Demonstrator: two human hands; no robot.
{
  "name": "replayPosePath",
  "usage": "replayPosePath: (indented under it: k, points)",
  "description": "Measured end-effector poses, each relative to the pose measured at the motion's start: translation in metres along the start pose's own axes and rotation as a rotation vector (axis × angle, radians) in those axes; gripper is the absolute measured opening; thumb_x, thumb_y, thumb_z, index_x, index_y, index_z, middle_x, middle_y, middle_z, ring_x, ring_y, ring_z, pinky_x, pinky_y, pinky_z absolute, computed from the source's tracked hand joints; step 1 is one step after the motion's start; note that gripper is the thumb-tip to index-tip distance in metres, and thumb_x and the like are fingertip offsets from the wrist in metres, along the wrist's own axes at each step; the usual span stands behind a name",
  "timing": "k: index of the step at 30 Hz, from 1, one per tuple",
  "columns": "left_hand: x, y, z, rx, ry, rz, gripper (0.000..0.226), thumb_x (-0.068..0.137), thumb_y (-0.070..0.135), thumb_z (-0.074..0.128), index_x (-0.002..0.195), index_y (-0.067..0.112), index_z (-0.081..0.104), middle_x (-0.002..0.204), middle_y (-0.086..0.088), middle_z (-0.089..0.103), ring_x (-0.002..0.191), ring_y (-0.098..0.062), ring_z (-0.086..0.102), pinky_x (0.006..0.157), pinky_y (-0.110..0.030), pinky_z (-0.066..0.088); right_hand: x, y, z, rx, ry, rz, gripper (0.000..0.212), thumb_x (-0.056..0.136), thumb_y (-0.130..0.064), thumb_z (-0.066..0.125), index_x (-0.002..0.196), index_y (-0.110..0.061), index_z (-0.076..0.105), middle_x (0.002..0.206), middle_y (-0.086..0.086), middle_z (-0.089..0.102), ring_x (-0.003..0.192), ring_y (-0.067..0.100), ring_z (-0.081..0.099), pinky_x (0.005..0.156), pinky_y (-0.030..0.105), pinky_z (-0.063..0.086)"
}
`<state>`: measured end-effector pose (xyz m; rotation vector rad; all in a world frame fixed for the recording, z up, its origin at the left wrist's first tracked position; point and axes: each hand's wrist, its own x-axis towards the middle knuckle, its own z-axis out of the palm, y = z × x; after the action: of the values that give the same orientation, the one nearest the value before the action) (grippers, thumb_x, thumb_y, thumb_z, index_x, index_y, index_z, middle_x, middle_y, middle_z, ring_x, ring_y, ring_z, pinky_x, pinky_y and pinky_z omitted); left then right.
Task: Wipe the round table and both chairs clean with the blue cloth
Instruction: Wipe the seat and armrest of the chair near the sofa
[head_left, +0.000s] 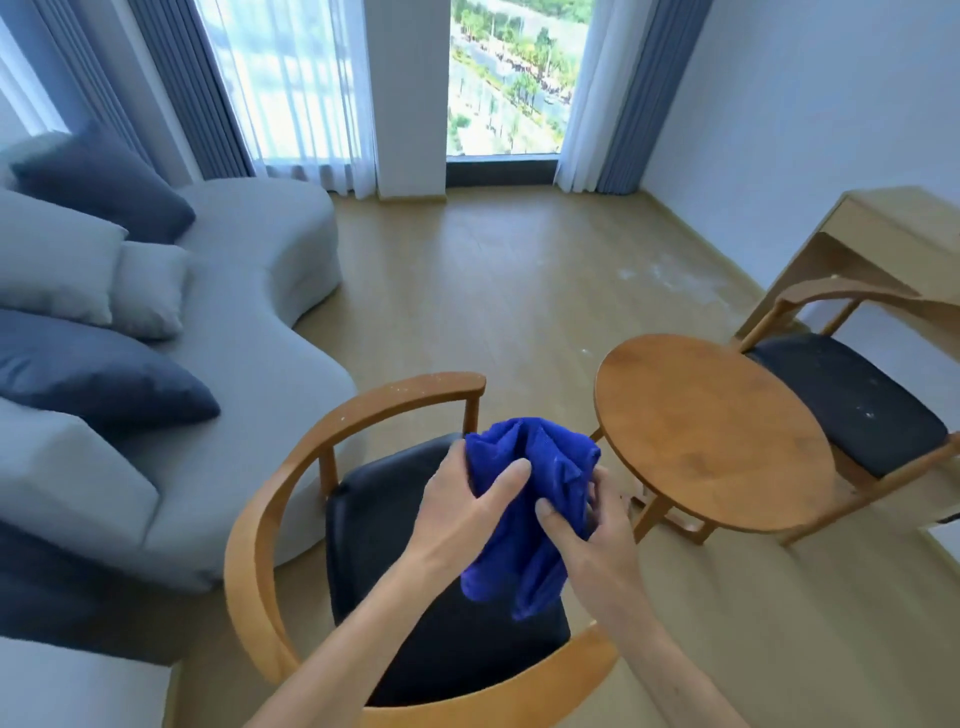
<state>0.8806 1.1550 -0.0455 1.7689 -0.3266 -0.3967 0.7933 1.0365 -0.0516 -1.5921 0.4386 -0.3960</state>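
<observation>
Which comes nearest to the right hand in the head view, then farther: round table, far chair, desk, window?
1. Round table, just right of the right hand.
2. Far chair, behind the table.
3. Desk, against the right wall.
4. Window, at the room's far end.

Wooden floor (519, 291) bears round table (711, 431), two chairs, sofa (249, 322).

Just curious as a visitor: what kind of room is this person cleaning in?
Probably a living room in a high-rise flat: a curved grey sofa with cushions, a small round wooden table between two armchairs, and a tall window overlooking treetops.
</observation>
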Motion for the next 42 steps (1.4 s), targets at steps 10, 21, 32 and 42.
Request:
replayPosePath:
  k: [10,21,32,42]
  points:
    - [0.021,0.057,-0.072,0.043,-0.144,0.166,0.034,0.075,0.033,0.076,0.106,0.033,0.062,0.093,0.005,0.073,0.086,-0.010,0.067,0.072,-0.023,0.054,0.044,-0.076,-0.035,-0.189,-0.111,-0.146,0.034,0.083,0.005,0.065,0.103,-0.023,0.060,0.087,-0.004,0.069,0.083,0.015,0.066,0.071,0.033,0.056]
    - [0.031,0.088,-0.100,0.636,-0.549,0.306,0.023,0.086,0.027,0.062,0.109,0.033,0.065,0.091,0.013,0.067,0.087,-0.008,0.062,0.077,-0.029,0.055,0.059,-0.102,-0.054,-0.691,-0.531,-0.265,0.039,0.080,0.000,0.060,0.105,-0.030,0.063,0.092,-0.017,0.065,0.088,0.009,0.060,0.072,0.021,0.051]
    - [0.039,0.095,-0.093,0.993,-0.541,0.377,0.011,0.082,0.012,0.050,0.084,0.015,0.061,0.084,-0.001,0.060,0.077,-0.018,0.055,0.075,-0.041,0.050,0.077,-0.108,-0.037,-0.793,-0.559,-0.296,0.030,0.073,0.009,0.051,0.082,-0.018,0.061,0.072,-0.010,0.060,0.066,0.001,0.053,0.059,0.020,0.043]
    - [0.042,0.103,-0.091,1.066,-0.475,0.467,0.047,0.077,0.007,0.042,0.118,0.028,0.052,0.094,0.012,0.057,0.083,-0.015,0.051,0.074,-0.031,0.045,0.078,-0.120,-0.035,-0.818,-0.513,-0.327,0.027,0.069,0.001,0.052,0.079,-0.023,0.056,0.065,-0.010,0.055,0.059,0.007,0.047,0.054,0.021,0.038]
